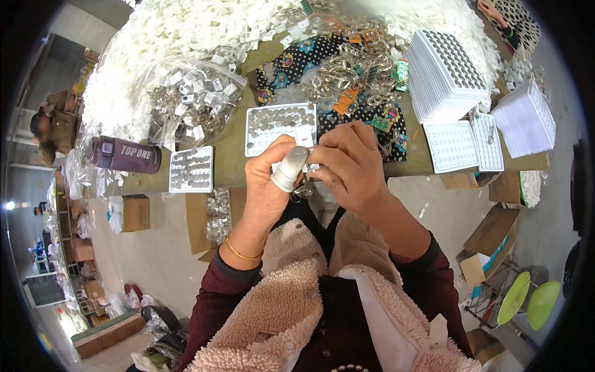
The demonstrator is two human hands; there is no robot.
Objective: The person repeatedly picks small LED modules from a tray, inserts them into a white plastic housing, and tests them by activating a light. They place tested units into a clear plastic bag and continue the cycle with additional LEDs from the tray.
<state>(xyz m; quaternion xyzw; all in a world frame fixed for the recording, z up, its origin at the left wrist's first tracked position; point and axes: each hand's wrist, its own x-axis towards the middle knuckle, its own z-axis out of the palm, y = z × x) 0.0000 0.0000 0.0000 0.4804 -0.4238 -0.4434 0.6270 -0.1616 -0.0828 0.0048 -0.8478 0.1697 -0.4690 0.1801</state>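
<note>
My left hand [263,180] and my right hand [356,164] meet above the table's near edge. Between their fingertips is a small white plastic casing [304,134], partly covered by the fingers. A dirty white finger cot [286,177] covers my left thumb. Metal rings [302,191] dangle just below the fingers; what they attach to is hidden. Right behind the hands lies a white tray [251,149] with rows of round silver button cells. A smaller white tray [210,168] of cells sits to the left, at the table edge.
A purple bottle [127,155] lies at the left, near a clear bag [195,102] of white-and-metal pieces. White pieces [149,37] heap at the back. Keyrings [353,68] lie on patterned cloth [396,139]. Tray stacks [427,93] stand right. Another person's hand [491,11] shows far right.
</note>
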